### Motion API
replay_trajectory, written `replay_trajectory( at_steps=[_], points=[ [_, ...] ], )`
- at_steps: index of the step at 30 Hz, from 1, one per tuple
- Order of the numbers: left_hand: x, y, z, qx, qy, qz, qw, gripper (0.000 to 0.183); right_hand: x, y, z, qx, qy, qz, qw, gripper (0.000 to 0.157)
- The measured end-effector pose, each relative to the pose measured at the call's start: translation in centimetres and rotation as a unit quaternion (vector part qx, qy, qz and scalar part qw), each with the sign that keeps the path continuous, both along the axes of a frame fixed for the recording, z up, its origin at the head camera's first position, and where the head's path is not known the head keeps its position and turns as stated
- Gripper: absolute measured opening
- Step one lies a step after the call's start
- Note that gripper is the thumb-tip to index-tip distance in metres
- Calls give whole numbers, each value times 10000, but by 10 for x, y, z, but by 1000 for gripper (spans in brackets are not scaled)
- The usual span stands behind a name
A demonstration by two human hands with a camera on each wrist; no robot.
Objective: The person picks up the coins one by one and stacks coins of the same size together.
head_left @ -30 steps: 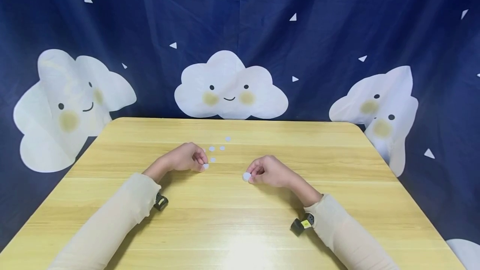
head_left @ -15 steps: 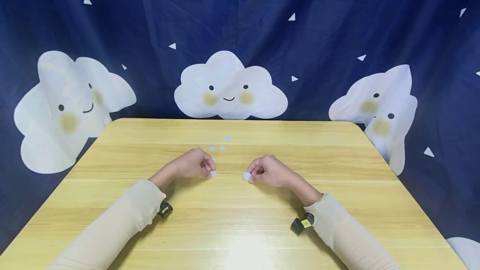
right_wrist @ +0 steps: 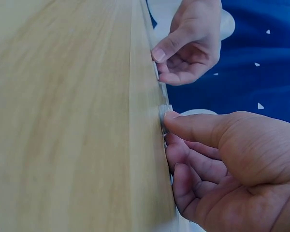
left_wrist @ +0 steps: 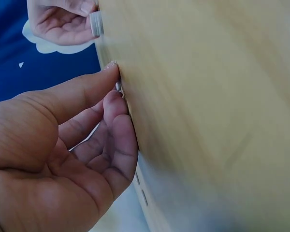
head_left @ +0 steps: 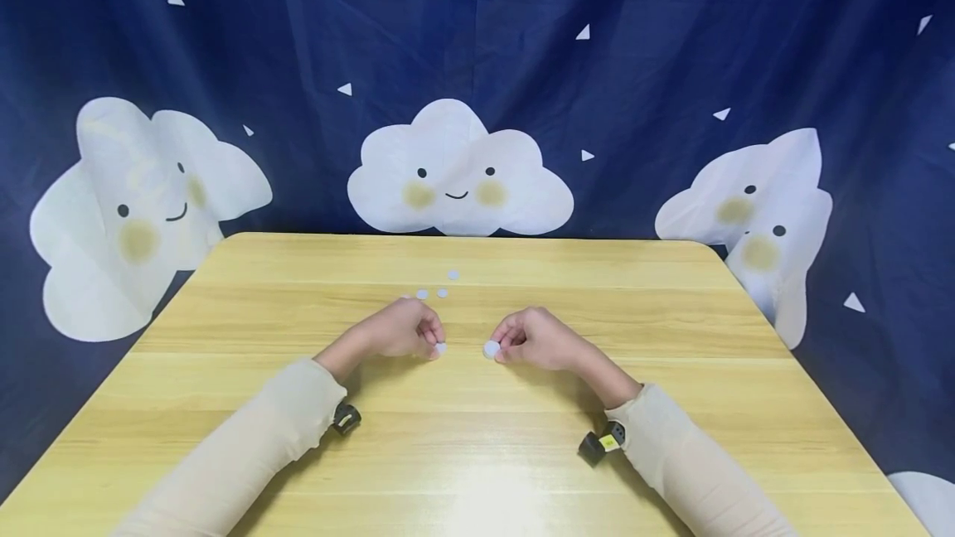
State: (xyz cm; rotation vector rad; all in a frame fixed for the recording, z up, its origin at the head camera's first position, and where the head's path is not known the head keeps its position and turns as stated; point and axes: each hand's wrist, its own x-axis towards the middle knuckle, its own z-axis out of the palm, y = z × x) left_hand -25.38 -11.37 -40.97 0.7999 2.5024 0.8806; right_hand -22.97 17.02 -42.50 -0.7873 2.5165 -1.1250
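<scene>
Nearest are two loose beige fabric sleeves, the left sleeve (head_left: 239, 446) reaching in from the near left of the small stack of thin, round, whitish discs (head_left: 491, 350), the right sleeve (head_left: 694, 462) from its near right. Under each cuff sits a small black wrist device; the right-hand device (head_left: 603, 443), nearer than the stack and to its right, carries a yellow label.

The right hand (head_left: 540, 342) lies just right of the stack and pinches it, thumb on the near side and curled fingers on the far side. The stack lies flat at the tabletop, its round top showing just left of these fingertips; the left wrist view shows several layered edges.

Level with the stack and near it on the left, the left hand (head_left: 395, 330) pinches a single thin whitish disc (head_left: 441, 348) between thumb and forefinger, the other fingers curled in. The disc pokes out on the side facing the stack, partly covered by the fingertips; whether it touches the wood I cannot tell.

Beyond the stack and to its left, loose whitish discs (head_left: 443, 293) lie flat and apart, one partly hidden behind the left hand, another (head_left: 453, 275) farthest back. All this is on a pale yellow wood-grain table (head_left: 418, 462). Behind the stack, past the table's far edge, hangs a dark blue fabric curtain (head_left: 522, 40) with white smiling clouds and small white triangles.
</scene>
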Motion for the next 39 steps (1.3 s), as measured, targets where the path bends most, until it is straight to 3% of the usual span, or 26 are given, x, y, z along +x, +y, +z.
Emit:
replay_trajectory(
  at_steps=[14, 39],
  points=[
    [1, 24, -2, 65, 18, -147, 9999, 13, 1, -1, 3, -135, -1, 89, 9999, 14],
    [7, 25, -4, 298, -193, 173, 9992, 14, 0, -1, 5, -134, -89, 138, 9998, 20]
  ],
)
